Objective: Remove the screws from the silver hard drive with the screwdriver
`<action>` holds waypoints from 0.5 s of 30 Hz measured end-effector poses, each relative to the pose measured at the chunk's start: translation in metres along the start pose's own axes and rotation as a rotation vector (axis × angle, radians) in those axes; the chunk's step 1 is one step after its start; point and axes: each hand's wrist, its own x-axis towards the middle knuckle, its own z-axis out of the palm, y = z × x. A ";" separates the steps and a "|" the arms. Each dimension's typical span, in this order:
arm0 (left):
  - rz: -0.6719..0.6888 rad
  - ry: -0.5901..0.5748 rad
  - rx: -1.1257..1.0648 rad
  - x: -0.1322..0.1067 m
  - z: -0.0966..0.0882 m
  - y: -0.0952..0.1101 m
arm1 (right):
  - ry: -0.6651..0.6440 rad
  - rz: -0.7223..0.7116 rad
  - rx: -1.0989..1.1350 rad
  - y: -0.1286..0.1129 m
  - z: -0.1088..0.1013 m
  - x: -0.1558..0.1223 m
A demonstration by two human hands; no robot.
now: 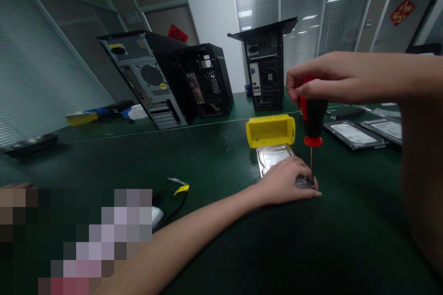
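Note:
A silver hard drive (272, 154) lies on the green table, partly hidden by my left hand (285, 179), which grips it near its front end with thumb and fingers apart around the corner. Above that corner my right hand (328, 78) is closed over the top of a red and black screwdriver (315, 117). The screwdriver stands upright, and its metal shaft comes down to the drive's right front corner, between the fingers and thumb of my left hand. Whether the tip sits in a screw is too small to tell. A yellow bin (271, 132) stands just behind the drive.
More hard drives (356, 133) lie at the right. Several computer cases stand at the back, including a silver-backed tower (148, 73) and a black tower (265, 69). Cables with a yellow tag (182, 189) lie left of my forearm. A pixelated patch covers the lower left.

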 end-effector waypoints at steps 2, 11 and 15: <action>0.000 0.008 0.008 0.000 0.000 0.000 | -0.011 -0.046 -0.001 0.002 -0.002 0.000; -0.020 0.005 0.013 0.000 0.000 0.001 | -0.076 -0.018 -0.006 0.003 -0.004 -0.001; -0.014 0.009 0.017 -0.001 0.000 0.001 | -0.082 0.042 0.003 0.007 -0.004 -0.003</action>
